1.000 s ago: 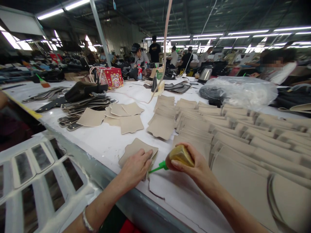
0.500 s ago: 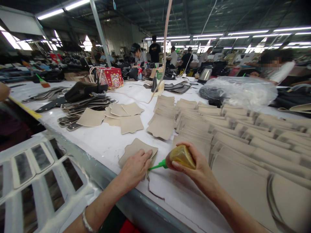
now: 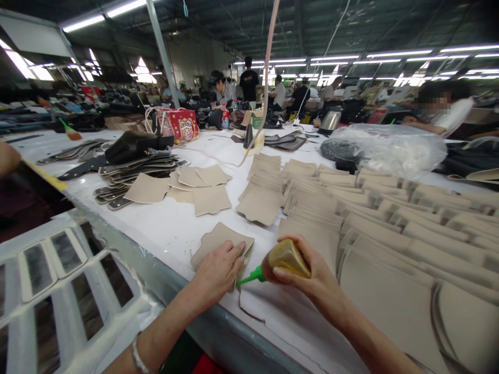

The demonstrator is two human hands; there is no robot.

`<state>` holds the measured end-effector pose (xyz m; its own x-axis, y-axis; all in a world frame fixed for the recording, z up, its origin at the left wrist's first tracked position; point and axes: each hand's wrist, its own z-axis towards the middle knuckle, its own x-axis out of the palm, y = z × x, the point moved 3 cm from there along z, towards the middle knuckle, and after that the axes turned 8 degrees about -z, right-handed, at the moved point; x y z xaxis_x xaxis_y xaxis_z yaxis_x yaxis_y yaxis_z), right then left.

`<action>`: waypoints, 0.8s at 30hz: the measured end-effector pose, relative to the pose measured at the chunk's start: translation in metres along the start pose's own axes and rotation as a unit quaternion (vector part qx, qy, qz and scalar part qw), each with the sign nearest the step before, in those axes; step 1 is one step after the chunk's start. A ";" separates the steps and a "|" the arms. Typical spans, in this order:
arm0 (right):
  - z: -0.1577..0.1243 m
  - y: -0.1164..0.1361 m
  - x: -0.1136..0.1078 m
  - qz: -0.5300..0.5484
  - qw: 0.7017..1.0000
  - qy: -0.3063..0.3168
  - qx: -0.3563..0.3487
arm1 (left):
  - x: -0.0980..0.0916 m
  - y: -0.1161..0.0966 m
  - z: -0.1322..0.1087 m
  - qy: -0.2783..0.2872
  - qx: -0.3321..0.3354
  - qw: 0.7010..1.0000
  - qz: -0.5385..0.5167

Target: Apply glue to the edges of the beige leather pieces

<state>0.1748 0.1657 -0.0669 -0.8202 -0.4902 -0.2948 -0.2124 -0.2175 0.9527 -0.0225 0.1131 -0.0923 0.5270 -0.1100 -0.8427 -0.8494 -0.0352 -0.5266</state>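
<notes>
Two hands low over the table edge, as I see it. Left hand [image 3: 218, 270] lies palm-down, fingers pressed flat on the tan cut leather piece [image 3: 218, 240]. Right hand [image 3: 307, 270] wraps the amber squeeze bottle with green nozzle [image 3: 281, 259], tip angled at that piece's edge beside the left fingertips.

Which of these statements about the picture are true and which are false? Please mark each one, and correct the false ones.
1. The right hand holds a squeeze bottle with a green nozzle. True.
2. The left hand lies flat on a beige cut piece near the table edge. True.
3. The nozzle points away from the left hand. False: it points toward the left hand, at the edge of the piece.
4. The rows of beige pieces lie on the person's left side. False: they spread to the right.
5. A red patterned bag stands at the far part of the table. True.
</notes>
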 end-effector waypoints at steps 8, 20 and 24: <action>0.019 0.001 -0.020 -0.156 0.977 -0.126 -0.069 | -0.003 0.000 0.001 -0.001 0.009 1.000 -0.014; 0.017 0.002 -0.025 -0.161 0.979 -0.109 -0.069 | -0.002 0.000 0.001 0.004 0.013 1.000 -0.022; 0.016 0.000 -0.022 -0.141 0.987 -0.066 -0.049 | -0.002 0.000 0.001 -0.001 0.015 1.000 -0.027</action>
<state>0.1845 0.1905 -0.0593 -0.8001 -0.2852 -0.5277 -0.3942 -0.4130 0.8210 -0.0240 0.1143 -0.0908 0.5717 -0.1062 -0.8136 -0.8189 -0.0119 -0.5738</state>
